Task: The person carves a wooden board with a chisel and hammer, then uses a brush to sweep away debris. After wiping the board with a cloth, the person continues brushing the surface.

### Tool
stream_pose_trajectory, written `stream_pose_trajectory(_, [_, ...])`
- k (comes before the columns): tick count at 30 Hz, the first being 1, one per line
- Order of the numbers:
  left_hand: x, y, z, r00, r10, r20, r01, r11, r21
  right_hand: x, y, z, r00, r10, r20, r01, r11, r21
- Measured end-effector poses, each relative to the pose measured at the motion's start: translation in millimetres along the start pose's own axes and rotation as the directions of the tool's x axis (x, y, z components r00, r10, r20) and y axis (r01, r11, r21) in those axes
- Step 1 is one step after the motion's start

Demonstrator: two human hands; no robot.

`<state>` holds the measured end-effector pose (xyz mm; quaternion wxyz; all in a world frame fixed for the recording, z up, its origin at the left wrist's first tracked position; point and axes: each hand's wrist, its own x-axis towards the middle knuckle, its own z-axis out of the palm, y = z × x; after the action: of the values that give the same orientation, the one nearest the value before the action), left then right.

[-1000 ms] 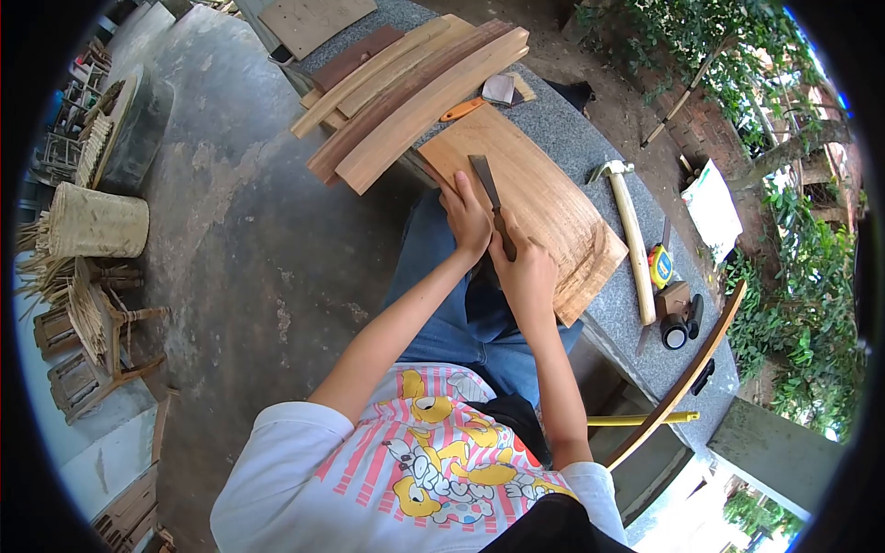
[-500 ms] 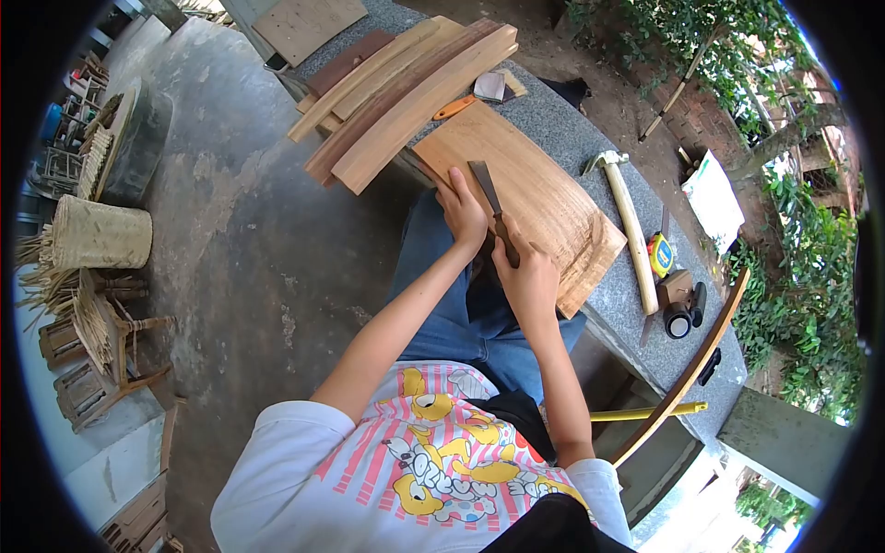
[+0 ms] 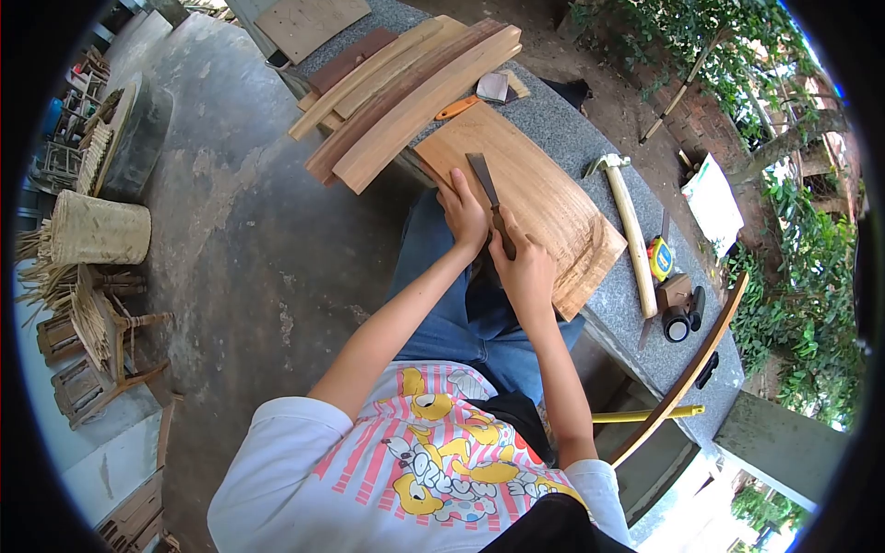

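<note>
A broad wooden board (image 3: 530, 175) lies slantwise in front of me, partly on the stone bench and partly over my lap. My right hand (image 3: 527, 272) is closed around the brown handle of a chisel (image 3: 485, 180). Its dark flat blade lies over the board and points away from me. At the board's near left edge, my left hand (image 3: 464, 217) grips with the thumb on top, beside the chisel. Rough, carved-looking wood shows at the board's right end.
Curved wooden pieces (image 3: 415, 92) are stacked at the bench's left. An orange-handled tool (image 3: 457, 108) lies beyond the board. To the right are a hammer (image 3: 631, 235), a tape measure (image 3: 659, 258) and a curved wooden strip (image 3: 687, 378). The stone bench (image 3: 576, 138) borders a concrete floor.
The chisel and my right hand have shifted slightly forward and left over the board. My left hand keeps its place on the edge.
</note>
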<state>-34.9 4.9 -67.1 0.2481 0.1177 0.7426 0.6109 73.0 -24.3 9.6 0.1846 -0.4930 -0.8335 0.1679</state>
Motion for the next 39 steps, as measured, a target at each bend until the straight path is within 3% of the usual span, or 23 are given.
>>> stream_pose_trajectory(5, [4,-7,-1,0.999,-0.003,0.044,0.001,0.998,0.061,32,-8,14,0.999,-0.03,-0.042,0.03,1.0,0.003])
stream_pose_trajectory(8, [2,0,-1,1.0,-0.001,0.012,0.0,1.0,0.023,21,4,20,0.987,-0.111,-0.113,0.11,0.994,-0.013])
stream_pose_trajectory(12, [0,0,0,1.0,-0.023,0.007,0.023,1.0,0.005,7,4,12,0.989,-0.1,-0.11,0.097,0.995,-0.035])
stream_pose_trajectory(21, [4,-6,-1,0.994,0.108,0.016,-0.109,0.994,0.023,30,-5,20,0.982,-0.134,-0.132,0.129,0.991,-0.04])
stream_pose_trajectory(24, [0,4,-2,0.999,-0.035,0.021,0.035,0.999,-0.006,18,-3,16,0.984,-0.135,-0.114,0.13,0.99,-0.053])
stream_pose_trajectory(27, [3,-4,0,0.998,-0.043,0.038,0.043,0.999,0.011,21,-7,18,0.989,-0.099,-0.106,0.098,0.995,-0.013])
stream_pose_trajectory(30, [3,-9,1,0.996,0.093,0.019,-0.093,0.994,0.05,28,-14,12,1.0,0.001,-0.006,-0.001,1.0,0.016])
stream_pose_trajectory(32, [0,1,-3,1.0,0.005,0.028,-0.006,0.999,0.034,26,-10,12,0.999,-0.032,-0.042,0.033,0.999,0.023])
stream_pose_trajectory(36, [0,5,0,1.0,0.017,-0.014,-0.017,1.0,-0.018,-11,6,-2,0.99,-0.095,-0.105,0.091,0.995,-0.048])
stream_pose_trajectory(39, [1,1,0,0.997,-0.065,0.043,0.068,0.994,-0.082,-26,15,-7,0.99,-0.064,-0.127,0.063,0.998,-0.017])
